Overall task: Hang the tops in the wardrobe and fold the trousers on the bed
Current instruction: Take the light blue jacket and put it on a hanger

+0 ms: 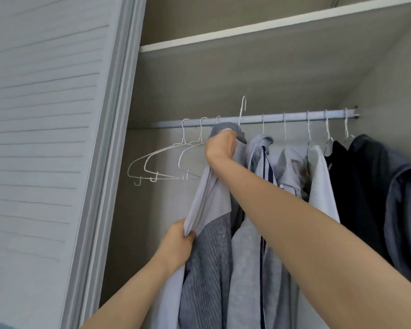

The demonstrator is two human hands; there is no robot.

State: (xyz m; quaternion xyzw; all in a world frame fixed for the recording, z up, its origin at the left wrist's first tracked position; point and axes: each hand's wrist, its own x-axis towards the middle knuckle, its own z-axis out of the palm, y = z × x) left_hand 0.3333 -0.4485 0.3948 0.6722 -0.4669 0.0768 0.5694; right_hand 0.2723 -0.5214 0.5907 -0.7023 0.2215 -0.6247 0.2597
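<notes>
A grey top (214, 203) with a light yoke and a darker ribbed body hangs from a white wire hanger whose hook (242, 108) rises just above the wardrobe rail (294, 118). My right hand (221, 146) grips the top at its collar, right under the rail. Lower down, my left hand (178, 245) pinches the light front edge of the same top. To the right, several tops (318, 181) hang on the rail, from pale grey to black.
Three bare white wire hangers (161, 160) hang at the rail's left end. A louvred sliding door (45, 138) fills the left side. A shelf (271, 29) runs above the rail. The wardrobe's side wall stands at the far right.
</notes>
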